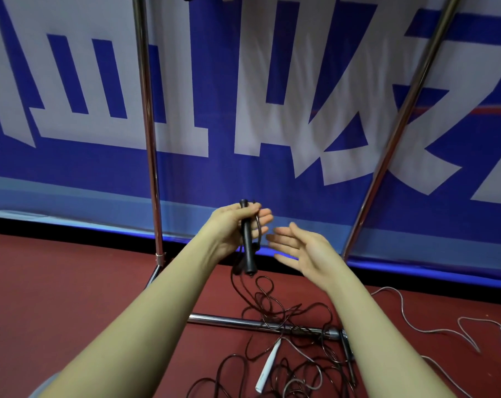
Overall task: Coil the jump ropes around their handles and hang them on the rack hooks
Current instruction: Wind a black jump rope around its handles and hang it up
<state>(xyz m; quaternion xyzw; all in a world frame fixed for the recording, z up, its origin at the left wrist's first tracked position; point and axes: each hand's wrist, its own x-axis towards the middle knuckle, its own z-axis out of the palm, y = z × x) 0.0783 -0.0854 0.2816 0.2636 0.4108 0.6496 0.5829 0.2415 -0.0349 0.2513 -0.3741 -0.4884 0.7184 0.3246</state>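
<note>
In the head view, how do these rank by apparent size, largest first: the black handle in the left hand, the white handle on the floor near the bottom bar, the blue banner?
1. Blue banner, by far.
2. Black handle and white handle: similar length; differing distance from the camera leaves them unranked.

My left hand (pixel 238 228) grips the black handles (pixel 248 239) and my right hand (pixel 304 248) is open just beside, a narrow gap between them. Rack poles (pixel 150 139) stand left and right, open room between, banner (pixel 272 110) close behind. Down low, the base bar (pixel 243 321) crosses under my arms, dark cord (pixel 272 305) tangled over it, white handles (pixel 268 366) and pale cord (pixel 410 320) littering the floor (pixel 71 282) to the right.
</note>
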